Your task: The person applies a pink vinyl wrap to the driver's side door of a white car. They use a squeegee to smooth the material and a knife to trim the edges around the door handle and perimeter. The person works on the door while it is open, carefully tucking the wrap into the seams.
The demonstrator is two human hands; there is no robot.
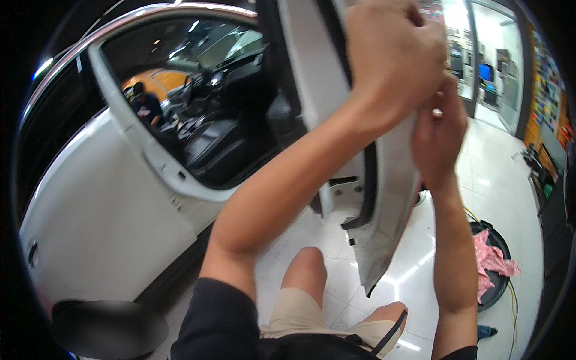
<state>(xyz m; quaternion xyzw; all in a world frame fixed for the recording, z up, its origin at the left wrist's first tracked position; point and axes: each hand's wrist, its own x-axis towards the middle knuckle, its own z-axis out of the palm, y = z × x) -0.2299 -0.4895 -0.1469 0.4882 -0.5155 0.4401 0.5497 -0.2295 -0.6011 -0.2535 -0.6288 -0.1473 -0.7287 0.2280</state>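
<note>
2 bare hands up at the edge of an open white door [391,216], right in front of the wearer. Left hand [396,53] is higher, back of hand to camera, fingers curled in and mostly hidden; wrist crosses in front of the door. Right hand [440,133] is just below it at the door's outer edge, fingers bent upward. Can't tell whether the 2 hands touch each other. Grip: can't tell for either, fingertips hidden, so no held object can be confirmed.

Door hangs open, lower corner pointing down above pale floor tiles [501,165]. Black seal [369,191] runs along its edge, dark slot [344,180] beside it with 2 bolts below.

Left: white car [108,222], rear door shut, dark seat [216,150] visible in the cabin. 1 other person [147,108] in a dark top seen through the car, well apart.

Right: black round tub [499,295] on the tiles, pink cloth [491,259] in it and over its rim. Blue tool [487,332] near it, partly behind the right forearm. Yellow cable [515,303] beside the tub. Farther back, glass doorway [500,66] and blue screen [485,72].
</note>
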